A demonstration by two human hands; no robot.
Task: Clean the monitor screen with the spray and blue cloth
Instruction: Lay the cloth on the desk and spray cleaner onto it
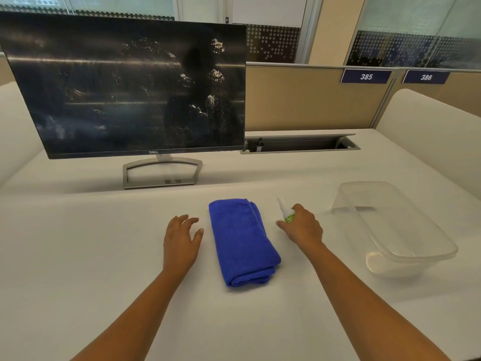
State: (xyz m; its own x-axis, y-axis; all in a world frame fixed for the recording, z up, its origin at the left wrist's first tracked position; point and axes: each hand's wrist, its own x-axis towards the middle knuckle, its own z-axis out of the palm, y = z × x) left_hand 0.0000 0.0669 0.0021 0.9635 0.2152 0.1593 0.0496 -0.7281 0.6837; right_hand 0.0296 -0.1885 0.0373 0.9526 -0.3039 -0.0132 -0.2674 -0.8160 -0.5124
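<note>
Reaching forward with both bare forearms; left hand hovering palm down, fingers loosely spread and holding nothing; right hand curling its fingers around something small, knuckles up.

A single wide-angle view from the person's head, facing forward and down across the white desk; both forearms reach in from the bottom edge, close to the lens; the monitor stands farther off at upper left, the numbered partition behind it; lines bow near the edges.
</note>
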